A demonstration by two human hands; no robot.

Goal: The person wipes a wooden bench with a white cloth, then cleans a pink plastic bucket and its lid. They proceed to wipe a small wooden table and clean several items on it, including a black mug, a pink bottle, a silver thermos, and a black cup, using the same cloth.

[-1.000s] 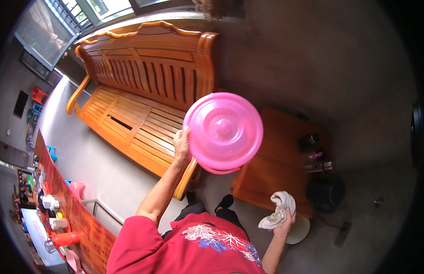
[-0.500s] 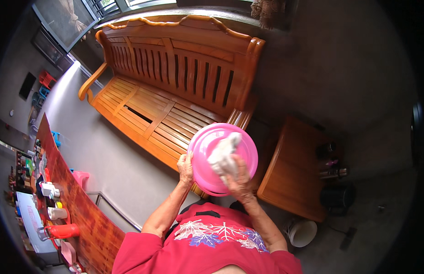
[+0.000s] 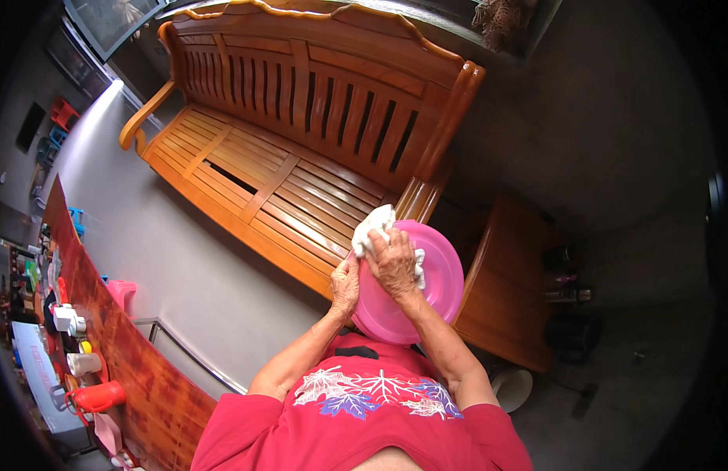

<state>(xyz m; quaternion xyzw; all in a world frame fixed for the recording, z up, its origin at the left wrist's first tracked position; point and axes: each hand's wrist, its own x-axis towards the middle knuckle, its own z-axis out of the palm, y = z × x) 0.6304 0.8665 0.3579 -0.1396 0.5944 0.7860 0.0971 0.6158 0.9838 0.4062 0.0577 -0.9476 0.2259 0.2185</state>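
A round pink plastic basin [image 3: 440,294] is in front of me, close to the right end of the wooden bench. My left hand [image 3: 345,286] grips its left rim, thumb on the near face. In my right hand [image 3: 393,264] is a white cloth [image 3: 373,225], pressed against the upper left part of the basin near the rim. A bit of the cloth also shows right of the fingers. My right hand and the cloth hide part of the basin's inside.
The wooden bench [image 3: 278,179] stretches away to the left. A wooden side table [image 3: 509,282] stands on the right, a white bucket [image 3: 511,388] by its foot. To my left, a reddish table [image 3: 136,377] bears a red thermos [image 3: 100,396] and a white cup [image 3: 82,363].
My right hand and the cloth have moved from the basin's middle to its upper left rim. The basin with my left hand has shifted slightly right. The view has also shifted.
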